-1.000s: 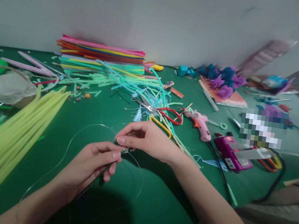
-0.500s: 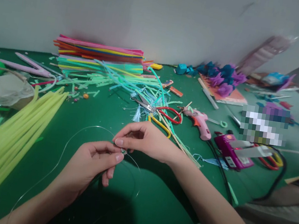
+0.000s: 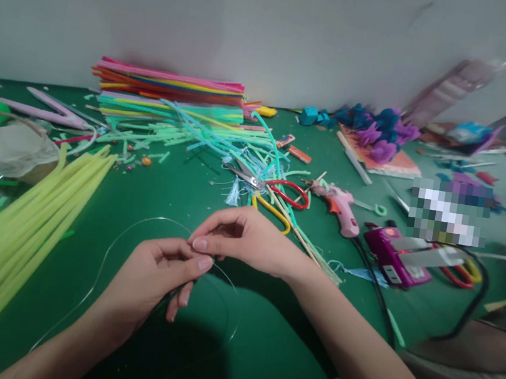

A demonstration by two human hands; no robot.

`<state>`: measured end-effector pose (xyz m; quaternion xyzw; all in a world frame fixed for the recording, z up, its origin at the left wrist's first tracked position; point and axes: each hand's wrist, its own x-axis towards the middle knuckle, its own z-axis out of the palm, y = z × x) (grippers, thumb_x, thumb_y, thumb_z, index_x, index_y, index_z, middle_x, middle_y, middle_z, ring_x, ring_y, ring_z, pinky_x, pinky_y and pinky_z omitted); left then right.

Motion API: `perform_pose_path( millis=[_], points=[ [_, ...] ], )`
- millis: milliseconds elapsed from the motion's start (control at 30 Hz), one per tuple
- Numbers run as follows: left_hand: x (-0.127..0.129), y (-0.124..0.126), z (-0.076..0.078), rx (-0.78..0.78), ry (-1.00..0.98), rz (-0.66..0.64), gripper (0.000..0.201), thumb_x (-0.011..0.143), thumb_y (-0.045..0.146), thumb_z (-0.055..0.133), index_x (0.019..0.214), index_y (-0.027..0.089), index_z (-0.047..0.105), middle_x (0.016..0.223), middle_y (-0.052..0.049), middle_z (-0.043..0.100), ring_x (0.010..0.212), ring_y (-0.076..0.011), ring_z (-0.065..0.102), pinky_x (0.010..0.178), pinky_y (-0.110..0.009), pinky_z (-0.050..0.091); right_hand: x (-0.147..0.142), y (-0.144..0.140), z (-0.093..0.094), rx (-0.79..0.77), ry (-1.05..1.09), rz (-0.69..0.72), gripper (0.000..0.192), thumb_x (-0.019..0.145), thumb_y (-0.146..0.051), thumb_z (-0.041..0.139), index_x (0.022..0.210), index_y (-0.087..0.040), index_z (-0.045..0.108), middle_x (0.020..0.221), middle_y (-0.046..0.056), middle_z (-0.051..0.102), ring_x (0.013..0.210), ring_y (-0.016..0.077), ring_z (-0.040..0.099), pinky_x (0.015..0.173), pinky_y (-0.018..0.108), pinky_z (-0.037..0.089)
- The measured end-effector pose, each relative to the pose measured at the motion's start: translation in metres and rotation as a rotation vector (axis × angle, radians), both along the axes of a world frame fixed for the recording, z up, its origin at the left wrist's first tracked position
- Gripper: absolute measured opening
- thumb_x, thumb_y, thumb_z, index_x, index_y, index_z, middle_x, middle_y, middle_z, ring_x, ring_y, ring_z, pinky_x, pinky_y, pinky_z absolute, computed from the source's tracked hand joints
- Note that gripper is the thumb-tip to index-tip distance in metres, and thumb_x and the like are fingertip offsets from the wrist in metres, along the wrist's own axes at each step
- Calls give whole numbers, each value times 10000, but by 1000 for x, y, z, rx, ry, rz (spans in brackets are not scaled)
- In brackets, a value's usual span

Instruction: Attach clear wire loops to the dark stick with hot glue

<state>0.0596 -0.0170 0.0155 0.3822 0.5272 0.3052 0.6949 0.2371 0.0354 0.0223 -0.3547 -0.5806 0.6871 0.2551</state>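
A thin clear line (image 3: 105, 256) loops from my left forearm up over the mat to my fingertips, and its free end curves out to the right. My left hand (image 3: 159, 277) pinches it between thumb and forefinger, the other fingers curled below. Touching it from above, my right hand (image 3: 236, 238) has its thumb and forefinger closed on the line too. A small bead at the left fingertips is hidden now. Beyond the hands lie red-and-yellow-handled scissors (image 3: 288, 193) with partly spread blades and a blue tassel (image 3: 233, 193).
Yellow-green pipe cleaners (image 3: 26, 244) spread at left; colourful bundles (image 3: 168, 85) lie along the wall. To the right are a pink glue gun (image 3: 342, 212), a magenta power box (image 3: 395, 255) with a black cord, and purple-blue flowers (image 3: 380, 132). Another person's clothed leg (image 3: 483, 369) shows at lower right.
The small bead that showed at my left fingertips is covered by my fingers now. The line's loop has shifted slightly; both hands have hardly moved.
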Motion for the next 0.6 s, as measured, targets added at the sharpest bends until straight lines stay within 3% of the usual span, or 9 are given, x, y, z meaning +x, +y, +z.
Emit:
perform_pose_path(
  millis=[600],
  points=[
    [1, 0, 1, 14, 25, 11, 271, 732, 388, 767, 661, 166, 630, 395, 42, 569, 281, -40, 408, 330, -146, 264, 0, 0, 0, -7, -8, -1, 294, 763, -422, 778, 895, -163, 731, 797, 17, 709, 718, 124, 634, 690, 266, 517]
  ],
)
